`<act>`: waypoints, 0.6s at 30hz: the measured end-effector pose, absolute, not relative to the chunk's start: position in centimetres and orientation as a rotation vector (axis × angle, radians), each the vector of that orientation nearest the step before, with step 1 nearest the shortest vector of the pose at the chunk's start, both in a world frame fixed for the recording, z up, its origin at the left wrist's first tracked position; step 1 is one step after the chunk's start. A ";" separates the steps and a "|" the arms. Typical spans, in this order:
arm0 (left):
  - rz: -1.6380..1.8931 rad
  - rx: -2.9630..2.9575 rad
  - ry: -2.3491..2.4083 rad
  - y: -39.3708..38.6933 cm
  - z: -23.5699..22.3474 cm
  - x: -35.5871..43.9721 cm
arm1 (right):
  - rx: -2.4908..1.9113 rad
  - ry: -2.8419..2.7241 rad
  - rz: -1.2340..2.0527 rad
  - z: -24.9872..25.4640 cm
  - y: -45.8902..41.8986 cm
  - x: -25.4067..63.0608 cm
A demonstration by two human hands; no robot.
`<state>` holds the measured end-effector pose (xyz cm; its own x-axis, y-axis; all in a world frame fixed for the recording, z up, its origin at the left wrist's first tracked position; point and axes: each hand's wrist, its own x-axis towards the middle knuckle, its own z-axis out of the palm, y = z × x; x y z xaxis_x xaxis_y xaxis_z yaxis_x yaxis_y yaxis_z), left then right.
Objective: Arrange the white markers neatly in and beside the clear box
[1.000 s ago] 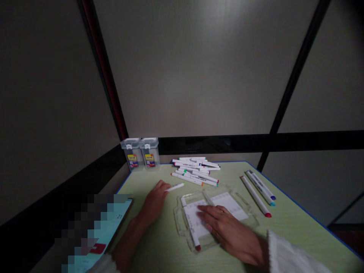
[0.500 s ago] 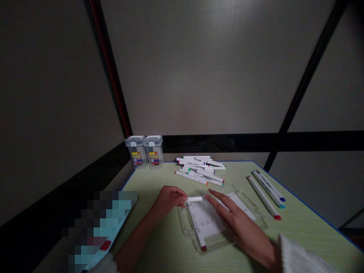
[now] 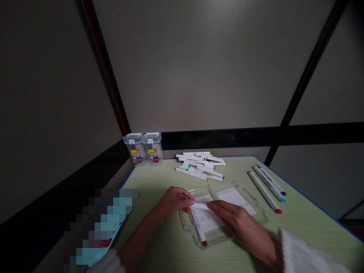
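Observation:
A slim white bar, by its look a marker (image 3: 200, 206), runs between my two hands, its ends covered by fingers. My left hand (image 3: 178, 200) is closed, thumb and fingertips pinching the left end. At the other end, the fingertips of my right hand (image 3: 237, 220) press together on it. Beneath both hands lies a flat clear plastic case (image 3: 184, 225) with a white printed sheet (image 3: 236, 200) showing in it. Another white marker with a dark red end (image 3: 200, 230) lies along the case's left side.
Beyond the case, several white markers (image 3: 199, 172) with coloured ends form a loose pile. Three more markers (image 3: 264, 192) lie at the table's right. Two lidded clear containers (image 3: 152, 148) stand at the back left corner. A blurred-out bluish object (image 3: 113, 216) is at the left edge.
Both hands have come slightly nearer me with the white marker, and my right fingers have drawn closer together. More of the sheet's far right part shows.

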<state>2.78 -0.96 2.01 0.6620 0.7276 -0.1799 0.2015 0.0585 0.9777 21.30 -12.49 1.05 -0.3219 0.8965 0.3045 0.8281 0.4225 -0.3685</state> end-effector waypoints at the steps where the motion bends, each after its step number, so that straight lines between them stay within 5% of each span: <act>1: 0.469 1.508 0.822 -0.9 2.1 2.7 | -1.447 -2.222 0.199 1.0 -12.5 21.3; 18: 0.756 1.317 0.977 0.2 2.0 2.0 | -1.443 -2.180 0.186 1.3 -12.5 21.1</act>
